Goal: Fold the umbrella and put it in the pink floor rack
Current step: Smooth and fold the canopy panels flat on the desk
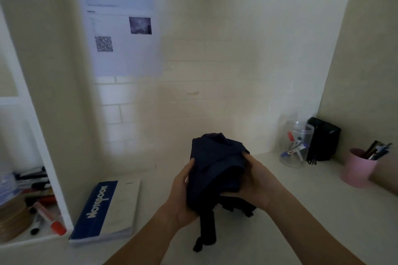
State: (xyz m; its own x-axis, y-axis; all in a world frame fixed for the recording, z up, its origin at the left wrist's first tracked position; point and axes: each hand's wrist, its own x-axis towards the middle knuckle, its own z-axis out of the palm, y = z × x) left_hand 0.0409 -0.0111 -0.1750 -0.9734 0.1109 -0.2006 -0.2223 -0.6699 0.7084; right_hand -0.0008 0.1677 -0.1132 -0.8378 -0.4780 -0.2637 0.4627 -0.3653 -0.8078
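Both my hands grasp the umbrella [215, 170], a collapsed navy bundle held above the counter [301, 211] in front of the tiled wall [215, 82]. My left hand [183, 196] wraps the bundle's left side, thumb laid along the fabric. My right hand [256, 180] cups the right side, fingertips pressed into the cloth near the top. Loose fabric and a strap [203, 236] hang below my hands, the strap's end close to the counter; whether it touches I cannot tell.

Left of the umbrella, a notebook [107, 213] lies flat on the counter, blue cover band up. Beyond a white divider [49, 168], markers [48, 217] lie in a side bay. At right stand a clear jar [296, 144] holding pens, a black box [323, 137] just beside it, and a pink cup [358, 170] with pens. A printed sheet [122, 28] hangs on the wall.
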